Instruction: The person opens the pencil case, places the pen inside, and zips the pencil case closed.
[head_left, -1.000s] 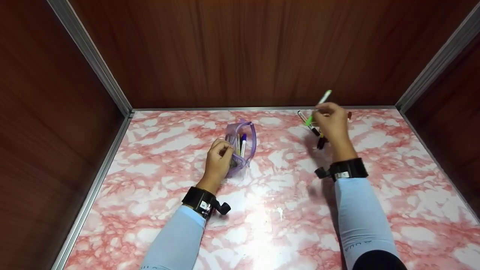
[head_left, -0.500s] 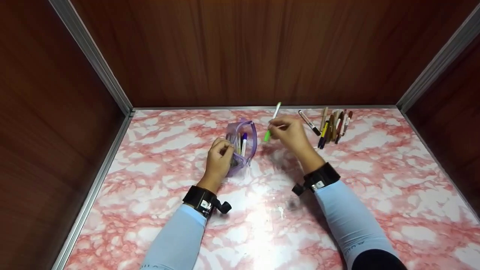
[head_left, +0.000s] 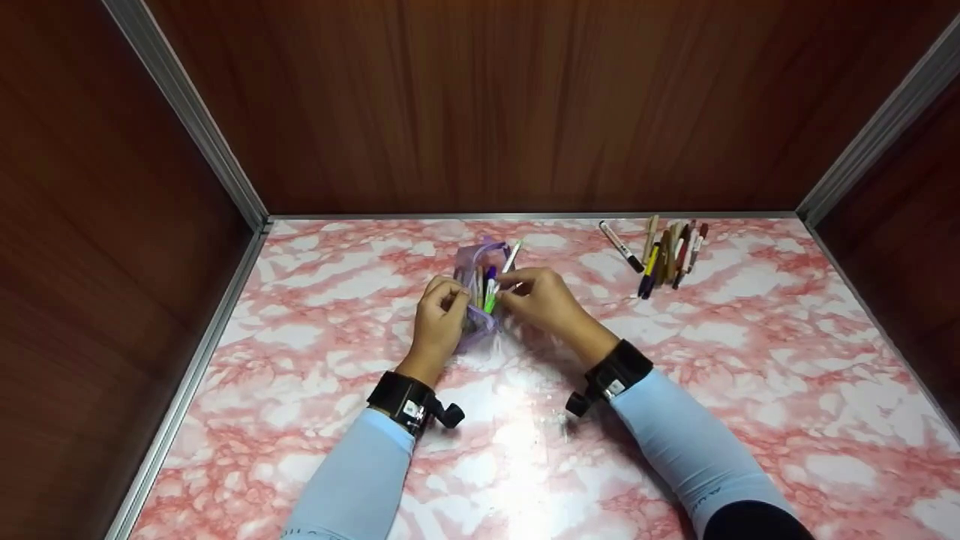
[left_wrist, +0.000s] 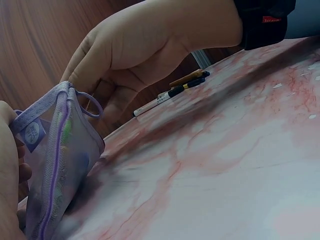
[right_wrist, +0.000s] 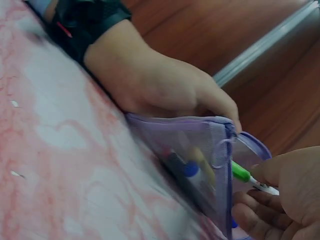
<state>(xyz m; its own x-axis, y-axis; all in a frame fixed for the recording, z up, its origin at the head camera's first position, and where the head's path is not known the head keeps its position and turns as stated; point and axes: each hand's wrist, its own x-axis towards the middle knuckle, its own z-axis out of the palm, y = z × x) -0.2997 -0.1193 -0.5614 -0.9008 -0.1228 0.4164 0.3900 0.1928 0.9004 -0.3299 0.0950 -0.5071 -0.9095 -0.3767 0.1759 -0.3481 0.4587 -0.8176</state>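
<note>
A purple mesh zip pencil case (head_left: 472, 259) stands with its mouth open, several markers inside, one with a purple cap (head_left: 491, 272). My left hand (head_left: 439, 319) pinches the near-left edge of its opening. Between the thumb and fingers of my right hand (head_left: 544, 304) is a white marker with a green cap (right_wrist: 241, 171), its green end dipping into the mouth. In the right wrist view, a blue-ended marker (right_wrist: 191, 169) shows through the mesh (right_wrist: 175, 137). The left wrist view has the case (left_wrist: 75, 155) in front of my right hand's fingertips.
A bundle of several pens and markers (head_left: 667, 255) lies at the back right of the red-and-white marbled table (head_left: 750, 360). One white marker with a black cap (head_left: 621, 246) lies just left of them. Wooden panels (head_left: 525, 105) enclose the back and sides.
My right hand has carried the green-capped marker leftward from above the pen bundle and lowered its green end into the pencil case. My left hand keeps its hold on the case's edge.
</note>
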